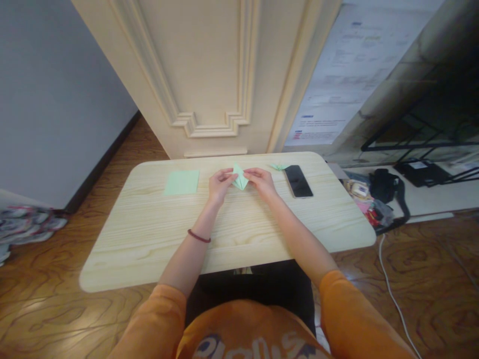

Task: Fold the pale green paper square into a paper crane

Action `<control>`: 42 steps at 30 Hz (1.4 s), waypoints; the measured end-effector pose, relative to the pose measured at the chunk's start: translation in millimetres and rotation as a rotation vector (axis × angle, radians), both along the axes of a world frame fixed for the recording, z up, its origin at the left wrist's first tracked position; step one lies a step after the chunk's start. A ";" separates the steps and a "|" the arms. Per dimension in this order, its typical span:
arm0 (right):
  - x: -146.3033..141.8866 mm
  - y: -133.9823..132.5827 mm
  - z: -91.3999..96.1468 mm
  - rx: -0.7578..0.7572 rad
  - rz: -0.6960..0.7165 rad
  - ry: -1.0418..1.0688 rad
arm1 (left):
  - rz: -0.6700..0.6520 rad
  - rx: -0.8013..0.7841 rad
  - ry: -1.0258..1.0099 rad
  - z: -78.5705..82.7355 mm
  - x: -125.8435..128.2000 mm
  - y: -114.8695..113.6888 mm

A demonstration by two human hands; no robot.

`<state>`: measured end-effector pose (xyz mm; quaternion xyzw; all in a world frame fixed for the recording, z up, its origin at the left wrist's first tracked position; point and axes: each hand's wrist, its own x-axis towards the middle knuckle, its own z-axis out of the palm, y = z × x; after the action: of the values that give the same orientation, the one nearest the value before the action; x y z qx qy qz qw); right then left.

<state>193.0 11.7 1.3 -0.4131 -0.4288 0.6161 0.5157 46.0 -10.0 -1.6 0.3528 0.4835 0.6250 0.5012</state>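
Note:
Between my hands, a little above the middle of the table, is a folded piece of pale green paper (pixel 240 178), kite-shaped with a crease down its centre. My left hand (pixel 220 185) pinches its left edge between thumb and fingers. On the opposite edge, my right hand (pixel 261 181) pinches it the same way. A flat pale green square of paper (pixel 181 182) lies to the left of my left hand. Beyond my right hand sits a small folded green paper figure (pixel 279 166), its shape like a paper crane, next to a dark phone (pixel 298 181).
The light wood-grain table (pixel 149 239) has rounded corners and stands against a cream panelled surface (pixel 209 65). Right of it, a low shelf (pixel 422 199) holds bags and small items. A white cable (pixel 391 294) runs along the wooden floor.

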 end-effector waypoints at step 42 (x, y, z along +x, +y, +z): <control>2.8 0.0 6.2 0.020 -0.042 0.031 | -0.052 -0.061 -0.019 7.1 4.9 -3.5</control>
<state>195.7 11.6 7.5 -0.4075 -0.4181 0.6072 0.5390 50.8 -13.5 5.5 0.3438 0.4883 0.6002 0.5321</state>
